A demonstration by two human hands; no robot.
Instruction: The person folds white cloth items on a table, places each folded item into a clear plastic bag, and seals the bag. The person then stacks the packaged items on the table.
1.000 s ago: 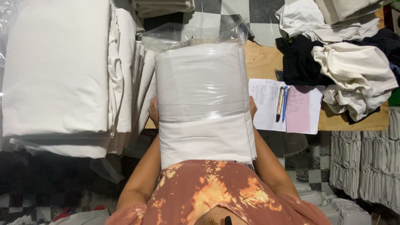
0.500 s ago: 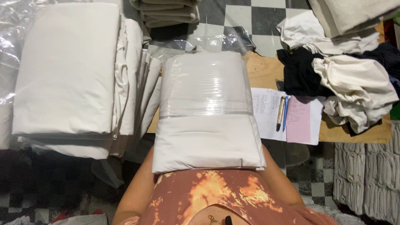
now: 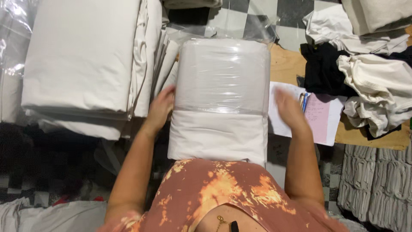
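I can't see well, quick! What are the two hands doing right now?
Left hand: open, flat against the side of the white fabric bundle half inside a clear plastic bag.
Right hand: open, blurred, beside the bundle; touching it cannot be told.

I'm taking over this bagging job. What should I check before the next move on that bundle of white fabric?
1. Left hand on the bundle: ok, it lies against the left side.
2. Right hand on the bundle: cannot tell, it is blurred beside the right edge.
3. Plastic bag over the far part: ok; the near part is bare.
4. Bag mouth even: ok, its edge runs straight across.
5. Pens and notepad apart from the bundle: ok, to its right.
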